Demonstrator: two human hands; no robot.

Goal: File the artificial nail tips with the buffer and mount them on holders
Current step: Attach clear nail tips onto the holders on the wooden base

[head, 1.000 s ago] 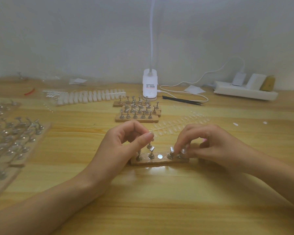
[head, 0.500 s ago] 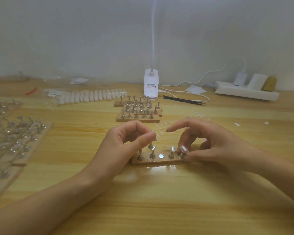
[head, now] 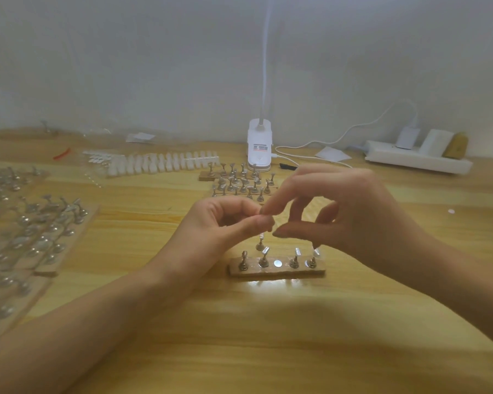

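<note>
**Head view, near to far.** A bare wooden table (head: 268, 342) is filling the lower frame. At lower centre a short holder strip (head: 276, 272) is lying flat. It is carrying four upright metal holders (head: 264, 261) and one bare round magnet (head: 277, 263). Some of the holders are bearing pale nail tips (head: 297, 251) (small and blurred here). Just behind the strip a loose holder (head: 260, 243) is standing on the table.

Above it, at frame centre, the left hand (head: 225, 227) is curling its fingers, with the thumb pressing against the forefinger in a tight pinch. Whether a tip is sitting in that pinch cannot be told. The right hand (head: 353, 220) is reaching in from the right. Its forefinger is touching the left fingertips and its thumb is spread slightly below, gripping nothing visible.

At the left edge, trays of holders (head: 49, 220) are lying blurred. Further back, more strips (head: 239, 184) are standing at upper centre, with a row of white pieces (head: 160, 163) to their left. A white lamp base (head: 259, 149) is standing behind them, and a power strip (head: 416, 162) is lying at upper right.
</note>
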